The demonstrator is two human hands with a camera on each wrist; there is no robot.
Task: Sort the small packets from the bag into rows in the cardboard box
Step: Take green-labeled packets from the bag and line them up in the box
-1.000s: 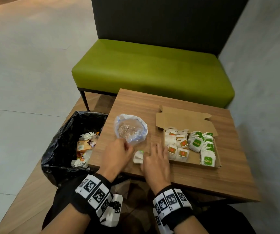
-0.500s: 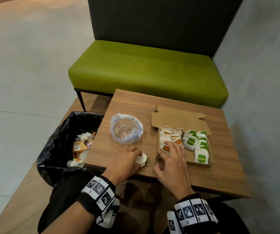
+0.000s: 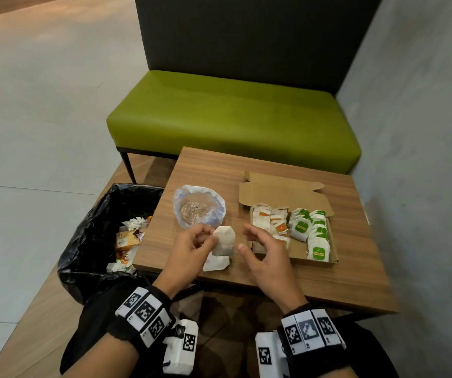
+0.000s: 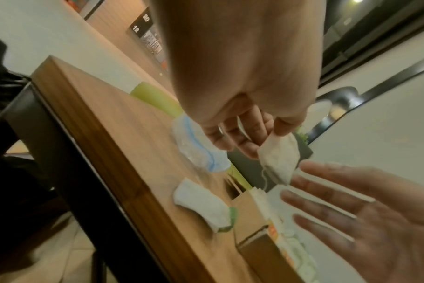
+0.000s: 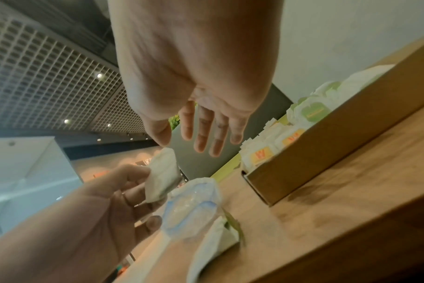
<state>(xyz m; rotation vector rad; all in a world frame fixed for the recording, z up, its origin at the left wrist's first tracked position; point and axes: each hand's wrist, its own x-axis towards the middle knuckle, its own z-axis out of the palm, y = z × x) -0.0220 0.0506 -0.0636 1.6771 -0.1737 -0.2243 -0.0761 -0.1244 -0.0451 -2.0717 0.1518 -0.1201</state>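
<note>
Left hand (image 3: pixel 192 248) is pinching a white packet (image 3: pixel 223 244) above the table's (image 3: pixel 328 282) near edge; right hand (image 3: pixel 267 251) is hovering beside it, fingers spread, holding nothing; second packet (image 3: pixel 216 263) is lying below; cardboard box (image 3: pixel 298 255) is sitting just right.

1. Left wrist band (image 3: pixel 144 312): black strap carrying white panels printed with black square fiducial markers.
2. Right wrist band (image 3: pixel 310 332): matching black strap with marker panels.
3. A white camera block (image 3: pixel 179 347) with one marker hangs under each wrist.
4. Black clothing (image 3: pixel 94 323) below.
</note>
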